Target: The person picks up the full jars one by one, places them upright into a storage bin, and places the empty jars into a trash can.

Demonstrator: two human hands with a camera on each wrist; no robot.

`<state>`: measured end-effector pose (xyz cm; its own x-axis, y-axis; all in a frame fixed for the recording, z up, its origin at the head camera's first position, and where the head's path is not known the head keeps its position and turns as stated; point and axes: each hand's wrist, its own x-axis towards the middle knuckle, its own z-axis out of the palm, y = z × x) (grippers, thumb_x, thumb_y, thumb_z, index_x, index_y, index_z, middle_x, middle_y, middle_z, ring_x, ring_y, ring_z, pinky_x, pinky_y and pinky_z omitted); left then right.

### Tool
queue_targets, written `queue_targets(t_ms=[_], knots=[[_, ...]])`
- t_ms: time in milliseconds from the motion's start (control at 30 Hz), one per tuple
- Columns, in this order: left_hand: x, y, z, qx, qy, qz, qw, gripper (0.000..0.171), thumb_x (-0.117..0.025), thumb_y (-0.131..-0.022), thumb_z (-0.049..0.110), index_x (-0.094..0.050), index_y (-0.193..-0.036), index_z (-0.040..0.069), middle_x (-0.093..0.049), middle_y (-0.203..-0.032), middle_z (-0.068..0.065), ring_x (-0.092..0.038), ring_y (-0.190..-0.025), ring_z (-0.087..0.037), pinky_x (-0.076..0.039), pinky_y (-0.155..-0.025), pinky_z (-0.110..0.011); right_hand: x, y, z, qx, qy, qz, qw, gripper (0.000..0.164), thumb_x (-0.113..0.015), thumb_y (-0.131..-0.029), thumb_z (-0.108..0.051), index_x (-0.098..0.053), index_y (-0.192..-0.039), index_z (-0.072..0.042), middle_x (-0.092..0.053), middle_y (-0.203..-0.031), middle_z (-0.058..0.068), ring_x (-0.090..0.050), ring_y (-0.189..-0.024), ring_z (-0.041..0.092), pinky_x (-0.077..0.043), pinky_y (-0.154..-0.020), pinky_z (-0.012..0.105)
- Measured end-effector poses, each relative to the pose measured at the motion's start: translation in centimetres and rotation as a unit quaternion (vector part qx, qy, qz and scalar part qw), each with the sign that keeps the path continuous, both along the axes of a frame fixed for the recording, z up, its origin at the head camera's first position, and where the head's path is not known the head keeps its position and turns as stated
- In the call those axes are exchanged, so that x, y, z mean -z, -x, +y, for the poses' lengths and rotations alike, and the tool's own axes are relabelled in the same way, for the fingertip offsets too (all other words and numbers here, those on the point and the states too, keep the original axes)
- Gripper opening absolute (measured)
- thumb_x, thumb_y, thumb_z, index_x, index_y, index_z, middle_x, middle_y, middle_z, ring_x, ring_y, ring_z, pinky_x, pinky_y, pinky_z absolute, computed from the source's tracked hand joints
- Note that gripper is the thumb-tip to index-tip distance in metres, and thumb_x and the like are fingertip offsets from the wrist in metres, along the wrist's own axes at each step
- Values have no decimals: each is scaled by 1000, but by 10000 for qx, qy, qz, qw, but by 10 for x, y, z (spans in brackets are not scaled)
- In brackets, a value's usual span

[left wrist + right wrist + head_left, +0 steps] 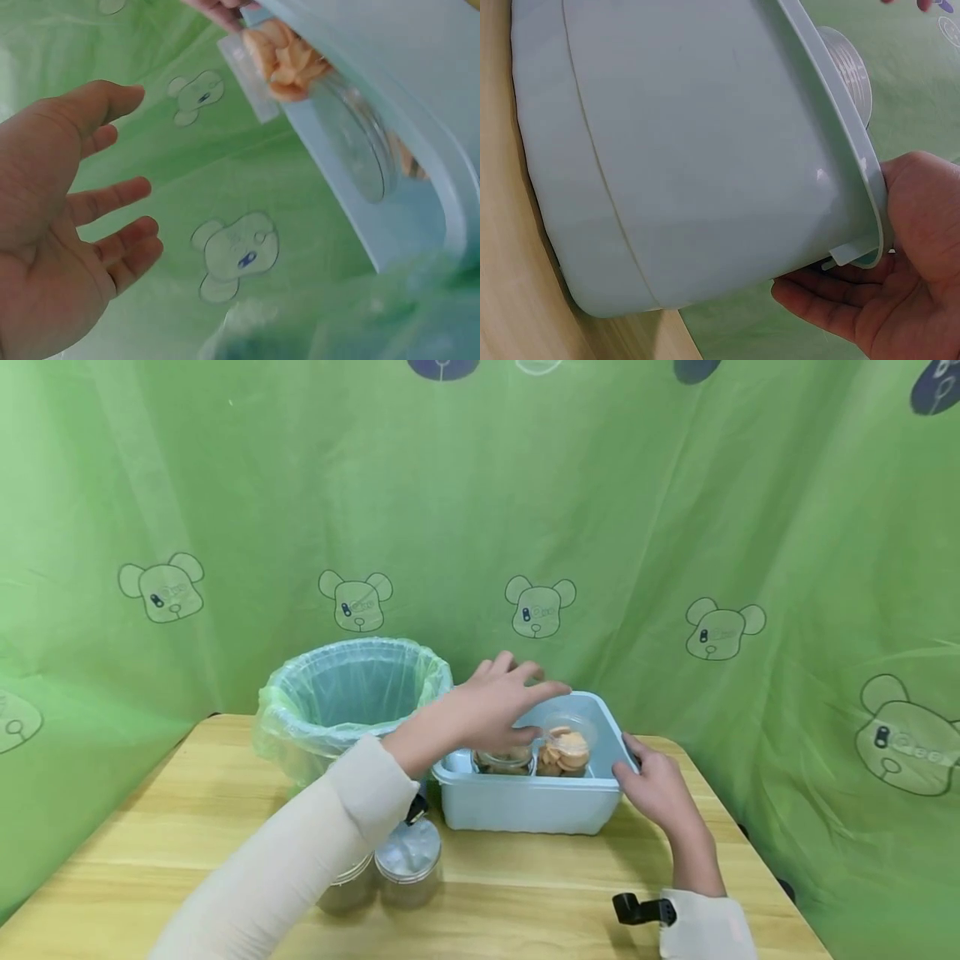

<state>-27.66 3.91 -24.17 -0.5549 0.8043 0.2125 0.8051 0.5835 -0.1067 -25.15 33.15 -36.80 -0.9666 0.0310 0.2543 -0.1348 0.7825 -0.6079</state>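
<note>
A light blue plastic basin stands on the wooden table. At its right end my right hand grips the rim, thumb on the top edge and fingers beneath it, as the right wrist view shows. My left hand hovers over the basin's left part with fingers spread and nothing held. Inside the basin is a clear tub of orange-tan cookies, its clear round lid tilted up. Beside it, partly hidden under my left hand, sits a glass jar.
Left of the basin is a bucket lined with a thin green bag. Two clear jars stand in front, one with a silvery top, the other jar partly behind my left sleeve. A green curtain hangs behind the table.
</note>
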Motion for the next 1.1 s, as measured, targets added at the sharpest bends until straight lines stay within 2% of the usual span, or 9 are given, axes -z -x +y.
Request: queue_targets(t_ms=[133, 300, 467, 700, 833, 933, 1100], knots=[[-4, -4, -22, -141, -189, 29, 9997, 66, -67, -99, 43, -38, -158, 33, -44, -154, -4, -39, -131, -28, -36, -104, -42, 0, 0, -2, 24, 11, -23, 10000, 60, -52, -101, -14, -35, -153, 11, -59, -128, 37, -53, -64, 22, -42, -49, 34], [-9, -7, -55, -206, -741, -127, 9970, 65, -68, -99, 38, -40, -157, 32, -47, -151, -3, -40, -125, -26, -36, -100, -42, 0, 1, -3, 31, -37, -45, 10000, 60, -51, -101, -14, -35, -152, 11, -59, -128, 37, -56, -69, 23, -42, -50, 34], [-12, -11, -87, -361, -1174, -128, 9924, 65, -69, -98, 35, -41, -157, 29, -48, -150, -9, -41, -125, -29, -35, -103, -46, 1, 1, -3, 13, -23, -52, 10000, 61, -52, -101, -14, -34, -153, 11, -61, -122, 35, -51, -61, 22, -43, -49, 33], [-11, -13, -127, -669, -1633, -169, 9842, 65, -69, -98, 35, -41, -157, 27, -48, -150, -9, -41, -125, -32, -34, -105, -52, 0, 1, -2, 33, -151, 88, 9998, 59, -52, -100, -13, -37, -151, 12, -57, -131, 39, -60, -85, 32, -44, -56, 36], [-8, -11, -152, -919, -1895, -142, 9775, 66, -70, -98, 34, -42, -156, 25, -48, -149, -13, -41, -127, -37, -35, -102, -57, 1, 2, -3, 20, -89, 53, 9999, 59, -52, -100, -14, -37, -152, 11, -63, -121, 35, -56, -69, 26, -43, -52, 35], [-6, -10, -171, -1088, -2118, -151, 9711, 65, -71, -97, 34, -44, -156, 24, -48, -149, -14, -41, -126, -40, -35, -98, -58, 2, 3, -4, 18, -43, 18, 10000, 60, -52, -101, -15, -36, -152, 11, -66, -107, 30, -48, -58, 21, -41, -48, 33], [1, -10, -200, -1214, -2613, -376, 9569, 67, -68, -100, 34, -38, -159, 21, -49, -148, -17, -44, -122, -40, -37, -98, -61, 3, 3, -3, 65, -119, 108, 9999, 59, -52, -100, -14, -37, -151, 12, -65, -114, 33, -52, -63, 22, -42, -50, 34]])
